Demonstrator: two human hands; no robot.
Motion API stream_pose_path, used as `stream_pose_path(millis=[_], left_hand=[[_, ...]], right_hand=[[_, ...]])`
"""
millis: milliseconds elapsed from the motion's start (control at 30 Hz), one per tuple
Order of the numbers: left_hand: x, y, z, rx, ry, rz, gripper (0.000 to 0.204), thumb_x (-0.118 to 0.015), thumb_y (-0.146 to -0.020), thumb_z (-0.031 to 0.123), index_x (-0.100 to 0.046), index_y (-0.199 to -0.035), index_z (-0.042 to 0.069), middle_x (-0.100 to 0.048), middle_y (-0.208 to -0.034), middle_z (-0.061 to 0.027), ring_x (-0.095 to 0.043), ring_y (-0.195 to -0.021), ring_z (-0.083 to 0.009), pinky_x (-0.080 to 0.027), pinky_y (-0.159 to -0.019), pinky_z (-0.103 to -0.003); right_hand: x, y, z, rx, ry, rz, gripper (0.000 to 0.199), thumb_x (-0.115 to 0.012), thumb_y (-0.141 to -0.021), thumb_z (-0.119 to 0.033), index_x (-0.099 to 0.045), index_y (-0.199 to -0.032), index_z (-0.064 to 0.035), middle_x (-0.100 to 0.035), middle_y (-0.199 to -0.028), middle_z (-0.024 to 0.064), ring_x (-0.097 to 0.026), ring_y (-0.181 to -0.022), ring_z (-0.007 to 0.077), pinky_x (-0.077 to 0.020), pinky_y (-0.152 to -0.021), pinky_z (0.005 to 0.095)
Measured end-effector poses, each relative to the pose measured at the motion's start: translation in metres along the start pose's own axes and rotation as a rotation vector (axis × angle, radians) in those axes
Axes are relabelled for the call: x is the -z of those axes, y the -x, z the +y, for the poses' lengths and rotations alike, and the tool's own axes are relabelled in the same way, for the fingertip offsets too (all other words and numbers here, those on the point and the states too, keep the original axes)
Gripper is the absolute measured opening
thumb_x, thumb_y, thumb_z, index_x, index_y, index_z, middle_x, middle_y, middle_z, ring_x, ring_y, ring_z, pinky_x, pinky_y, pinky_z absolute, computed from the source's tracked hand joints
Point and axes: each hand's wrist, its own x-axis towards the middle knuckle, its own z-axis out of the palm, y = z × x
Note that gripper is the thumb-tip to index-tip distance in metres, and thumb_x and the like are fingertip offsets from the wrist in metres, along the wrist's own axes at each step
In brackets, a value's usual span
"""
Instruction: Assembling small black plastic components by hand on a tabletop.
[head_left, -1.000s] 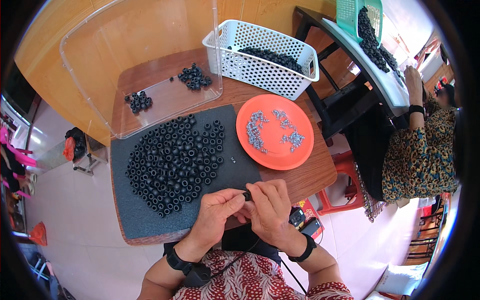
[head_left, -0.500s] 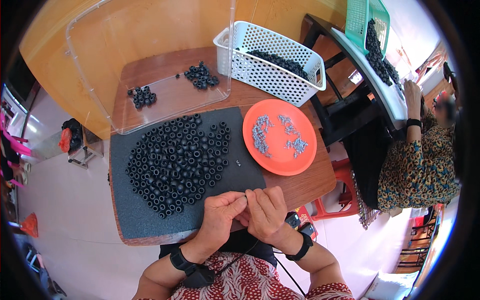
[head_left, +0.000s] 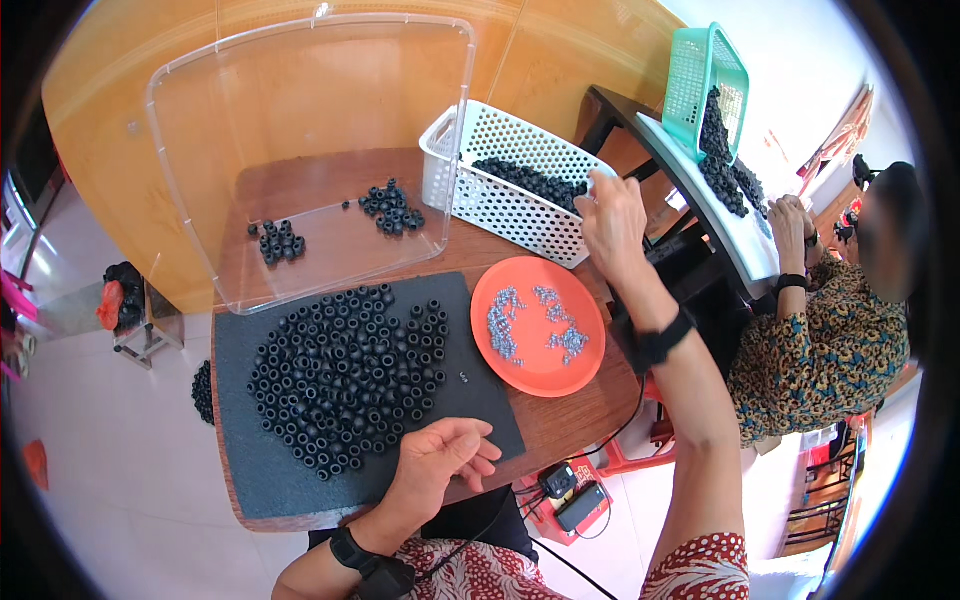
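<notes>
My left hand (head_left: 440,465) hovers over the near edge of the dark grey mat (head_left: 490,410), fingers loosely bent and thumb apart, with nothing visible in it. Beside it on the mat lies a spread of black ring-shaped beads (head_left: 345,375). My right hand (head_left: 615,225) is at the right end of a white perforated basket (head_left: 510,225), its fingers curled; whatever they pinch, if anything, is too small to see. Inside that basket are black pieces (head_left: 530,180). An orange plate (head_left: 540,375) holds small silvery parts (head_left: 505,325). One tiny silvery part (head_left: 463,377) rests on the mat.
A clear plastic bin (head_left: 330,290) on its side holds two groups of black beads at the back left. On the right, a co-worker's hands (head_left: 790,220) are at a white-topped table with a tipped green basket (head_left: 690,90). Devices with cables (head_left: 580,505) sit below the table edge.
My hands were together, fingertips pinched, over the near mat edge. The right has swung up and right to the white basket; the left stayed near and loosened. The view has shifted.
</notes>
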Motion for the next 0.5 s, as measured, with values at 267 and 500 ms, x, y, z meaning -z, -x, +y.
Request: stream_pose_path(millis=[267,500], left_hand=[[0.009,-0.004,-0.001,-0.022,0.047,0.004,0.021,-0.051,-0.091,0.010,-0.056,-0.104,-0.006,-0.063,-0.086,-0.0168,-0.062,-0.069,-0.0184,-0.052,-0.055,-0.027],[0.008,-0.002,0.001,-0.012,0.006,-0.024,0.021,-0.050,-0.091,0.010,-0.056,-0.104,-0.006,-0.063,-0.085,-0.0148,-0.061,-0.068,-0.0156,-0.051,-0.056,-0.025]], right_hand=[[0.007,0.057,-0.075,0.199,-0.516,-0.209,0.015,-0.057,-0.061,0.006,-0.062,-0.073,-0.0018,-0.053,-0.061,0.0119,-0.051,-0.065,0.0311,-0.0410,-0.057,0.0405],[0.029,0.110,-0.127,0.391,-0.549,-0.425,0.012,-0.057,-0.057,-0.004,-0.053,-0.068,-0.0039,-0.048,-0.068,0.0094,-0.046,-0.072,0.0267,-0.0363,-0.064,0.0366]])
